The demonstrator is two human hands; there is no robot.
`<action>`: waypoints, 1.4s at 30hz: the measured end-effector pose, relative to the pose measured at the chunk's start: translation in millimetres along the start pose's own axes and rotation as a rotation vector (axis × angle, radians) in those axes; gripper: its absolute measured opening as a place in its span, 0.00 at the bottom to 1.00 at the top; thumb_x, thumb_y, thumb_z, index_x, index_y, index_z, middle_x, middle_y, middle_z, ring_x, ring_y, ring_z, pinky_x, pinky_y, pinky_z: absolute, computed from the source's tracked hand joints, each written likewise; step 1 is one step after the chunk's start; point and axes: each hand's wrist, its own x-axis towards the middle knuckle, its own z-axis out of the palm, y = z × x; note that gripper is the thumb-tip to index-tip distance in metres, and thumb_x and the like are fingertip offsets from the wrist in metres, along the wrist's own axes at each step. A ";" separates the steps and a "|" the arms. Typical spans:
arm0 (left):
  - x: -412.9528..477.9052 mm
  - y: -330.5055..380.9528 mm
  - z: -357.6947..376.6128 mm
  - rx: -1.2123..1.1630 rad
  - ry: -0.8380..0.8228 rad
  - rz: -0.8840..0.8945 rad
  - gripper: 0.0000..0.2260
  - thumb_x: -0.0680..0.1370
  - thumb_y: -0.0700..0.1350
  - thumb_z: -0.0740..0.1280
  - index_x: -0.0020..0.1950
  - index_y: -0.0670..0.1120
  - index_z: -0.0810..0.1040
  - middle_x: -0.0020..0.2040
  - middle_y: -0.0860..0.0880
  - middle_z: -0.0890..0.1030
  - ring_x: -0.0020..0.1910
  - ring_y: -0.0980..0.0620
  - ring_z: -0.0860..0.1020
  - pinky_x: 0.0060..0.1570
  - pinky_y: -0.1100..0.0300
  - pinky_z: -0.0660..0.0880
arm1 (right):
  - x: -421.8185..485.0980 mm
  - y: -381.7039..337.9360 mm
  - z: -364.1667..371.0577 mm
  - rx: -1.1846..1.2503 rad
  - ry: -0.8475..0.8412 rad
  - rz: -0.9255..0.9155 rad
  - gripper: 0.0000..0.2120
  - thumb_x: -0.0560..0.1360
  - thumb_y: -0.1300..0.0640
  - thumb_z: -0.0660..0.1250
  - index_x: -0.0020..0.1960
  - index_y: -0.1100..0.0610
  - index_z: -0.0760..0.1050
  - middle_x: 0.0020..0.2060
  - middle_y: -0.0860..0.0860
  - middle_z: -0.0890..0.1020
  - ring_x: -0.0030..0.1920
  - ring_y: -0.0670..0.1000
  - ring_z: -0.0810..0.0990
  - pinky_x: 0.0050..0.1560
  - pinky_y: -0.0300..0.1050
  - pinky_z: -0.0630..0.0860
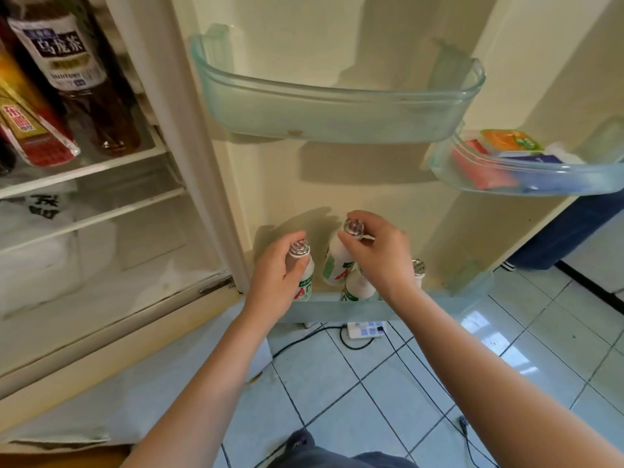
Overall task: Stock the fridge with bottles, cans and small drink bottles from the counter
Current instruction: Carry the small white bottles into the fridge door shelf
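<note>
Hands both busy: left hand (280, 270) grips a small drink bottle (303, 271), right hand (378, 251) pinches a second bottle (336, 263) by its cap, both at the bottom door shelf (425, 307). Two more bottles (357, 287) seem parked there already. Tea bottle (67, 62) is shelved inside; counter's unseen.

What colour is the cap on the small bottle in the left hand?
Silver foil cap, seen in head view.

Head view, close, downward onto the fridge door (388, 184)
</note>
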 end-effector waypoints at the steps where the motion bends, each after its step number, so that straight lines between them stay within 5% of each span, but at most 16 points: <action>1: -0.1 -3.5 0.5 0.012 -0.011 -0.004 0.17 0.79 0.40 0.65 0.67 0.49 0.72 0.61 0.57 0.74 0.62 0.56 0.73 0.64 0.56 0.70 | -0.8 2.5 4.0 -0.045 -0.029 -0.007 0.16 0.73 0.52 0.69 0.60 0.50 0.77 0.48 0.43 0.81 0.43 0.39 0.77 0.43 0.24 0.71; 7: -2.7 -16.1 1.8 0.025 -0.055 -0.007 0.16 0.79 0.41 0.64 0.66 0.50 0.73 0.59 0.57 0.75 0.60 0.61 0.72 0.59 0.70 0.67 | -4.7 12.7 16.1 -0.287 -0.167 -0.059 0.15 0.74 0.53 0.67 0.60 0.51 0.76 0.51 0.49 0.83 0.50 0.51 0.80 0.47 0.44 0.75; 14: -0.5 -11.7 2.0 0.045 -0.062 0.021 0.17 0.79 0.39 0.63 0.67 0.49 0.71 0.58 0.61 0.72 0.58 0.67 0.68 0.56 0.81 0.62 | -0.1 19.9 19.2 -0.332 -0.137 -0.056 0.16 0.73 0.51 0.69 0.60 0.51 0.77 0.51 0.48 0.83 0.52 0.51 0.80 0.50 0.46 0.76; 19: -5.6 2.0 4.1 0.153 0.093 0.188 0.16 0.78 0.40 0.62 0.65 0.40 0.74 0.65 0.49 0.72 0.69 0.52 0.67 0.68 0.68 0.59 | -5.8 17.1 14.0 -0.273 -0.106 -0.027 0.22 0.73 0.49 0.69 0.65 0.53 0.74 0.56 0.48 0.81 0.55 0.48 0.79 0.52 0.44 0.76; 26: -24.2 20.4 39.1 0.169 0.173 0.578 0.08 0.76 0.36 0.63 0.51 0.34 0.79 0.53 0.42 0.78 0.55 0.46 0.75 0.61 0.56 0.68 | -58.5 22.1 -36.9 -0.167 0.197 -0.033 0.13 0.76 0.61 0.62 0.60 0.58 0.76 0.52 0.50 0.82 0.53 0.46 0.79 0.53 0.38 0.73; 32: -64.8 26.7 111.7 0.028 -0.253 0.545 0.09 0.77 0.41 0.61 0.54 0.41 0.77 0.49 0.52 0.78 0.51 0.57 0.74 0.57 0.71 0.65 | -152.0 78.3 -98.9 -0.258 0.424 0.151 0.09 0.75 0.62 0.64 0.54 0.56 0.79 0.45 0.44 0.81 0.47 0.39 0.77 0.49 0.29 0.71; 38: -125.9 -14.5 208.9 0.360 -1.131 0.050 0.13 0.78 0.47 0.64 0.63 0.48 0.75 0.56 0.52 0.78 0.52 0.55 0.76 0.52 0.63 0.69 | -314.0 179.0 -129.0 -0.340 0.218 0.973 0.12 0.76 0.57 0.63 0.58 0.53 0.76 0.46 0.47 0.82 0.49 0.49 0.80 0.48 0.43 0.73; 42: -192.6 -24.7 258.8 0.570 -1.434 -0.096 0.18 0.79 0.49 0.63 0.68 0.46 0.70 0.55 0.51 0.77 0.53 0.53 0.75 0.54 0.62 0.69 | -464.6 206.9 -128.7 -0.173 0.159 1.456 0.14 0.76 0.56 0.60 0.60 0.54 0.76 0.54 0.51 0.82 0.55 0.53 0.78 0.51 0.42 0.72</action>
